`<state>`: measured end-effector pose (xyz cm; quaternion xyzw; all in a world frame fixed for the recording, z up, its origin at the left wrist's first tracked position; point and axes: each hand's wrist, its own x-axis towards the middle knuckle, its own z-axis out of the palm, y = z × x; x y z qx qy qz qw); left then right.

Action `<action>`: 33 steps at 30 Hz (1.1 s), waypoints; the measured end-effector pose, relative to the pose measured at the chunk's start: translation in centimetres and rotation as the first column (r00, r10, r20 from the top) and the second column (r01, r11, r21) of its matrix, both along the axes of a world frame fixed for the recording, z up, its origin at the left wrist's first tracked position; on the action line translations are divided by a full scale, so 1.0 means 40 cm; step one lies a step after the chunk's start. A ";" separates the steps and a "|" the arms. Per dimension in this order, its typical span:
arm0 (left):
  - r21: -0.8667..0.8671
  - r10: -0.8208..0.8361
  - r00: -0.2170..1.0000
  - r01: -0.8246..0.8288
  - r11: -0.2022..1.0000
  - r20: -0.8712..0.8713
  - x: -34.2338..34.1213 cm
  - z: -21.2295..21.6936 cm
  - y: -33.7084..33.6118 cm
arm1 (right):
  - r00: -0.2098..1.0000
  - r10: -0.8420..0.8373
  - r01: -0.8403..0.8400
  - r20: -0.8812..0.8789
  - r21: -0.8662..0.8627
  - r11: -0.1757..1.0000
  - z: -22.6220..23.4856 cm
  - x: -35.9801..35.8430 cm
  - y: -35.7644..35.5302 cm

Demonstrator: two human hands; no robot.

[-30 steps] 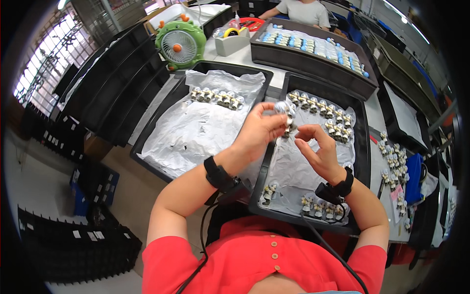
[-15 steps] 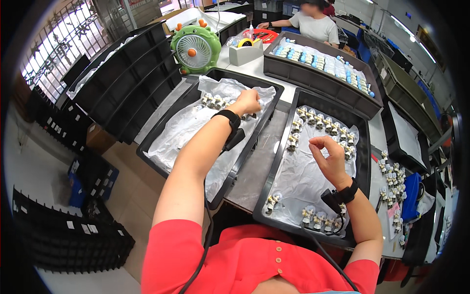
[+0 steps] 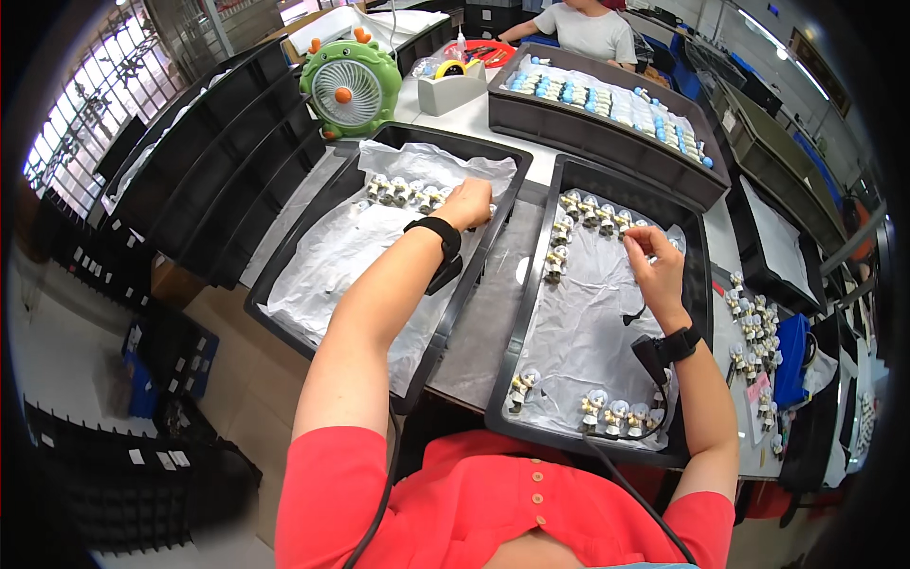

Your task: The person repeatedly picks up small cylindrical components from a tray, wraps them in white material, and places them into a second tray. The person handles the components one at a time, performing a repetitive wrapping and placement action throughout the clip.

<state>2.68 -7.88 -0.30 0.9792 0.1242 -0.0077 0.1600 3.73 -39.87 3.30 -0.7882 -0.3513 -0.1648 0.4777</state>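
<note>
My left hand (image 3: pixel 468 203) is closed over the far end of the left black tray (image 3: pixel 284 334), beside a row of small figurines (image 3: pixel 398 192) with pale heads and dark bases. Its fingertips, and whatever they hold, are hidden behind the hand. Over the right black tray (image 3: pixel 518 353), the thumb and forefinger of my right hand (image 3: pixel 656 266) close on a figurine (image 3: pixel 623 221) in the far row. More figurines (image 3: pixel 556 256) stand down that tray's left side, and several others (image 3: pixel 616 415) stand near its front edge. White paper lines both trays.
Beyond the trays are a green fan (image 3: pixel 353 90), a tape dispenser (image 3: pixel 451 90) and a grey crate (image 3: pixel 607 142) of blue and white pieces. Loose figurines (image 3: pixel 755 332) lie at the right. Black crates (image 3: pixel 213 171) stack at the left. A person (image 3: pixel 583 33) sits across.
My right hand has moved away from me to the far row, and its thumb and forefinger have come together at a figurine. My left hand stays by its row. The view has shifted slightly.
</note>
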 end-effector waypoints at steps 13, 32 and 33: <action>-0.033 -0.059 0.983 0.066 0.997 0.171 -0.076 0.069 0.021 | 0.948 -0.316 0.300 0.043 -0.458 0.837 -0.127 0.129 -0.105; -0.904 -0.117 0.940 0.342 0.256 0.322 -0.313 0.230 -0.315 | 0.998 0.009 -0.006 0.068 -0.057 0.998 -0.017 0.003 -0.005; -0.902 -0.092 0.940 0.341 0.265 0.329 -0.310 0.226 -0.324 | 0.996 0.054 -0.052 0.075 -0.026 0.998 0.012 -0.031 0.008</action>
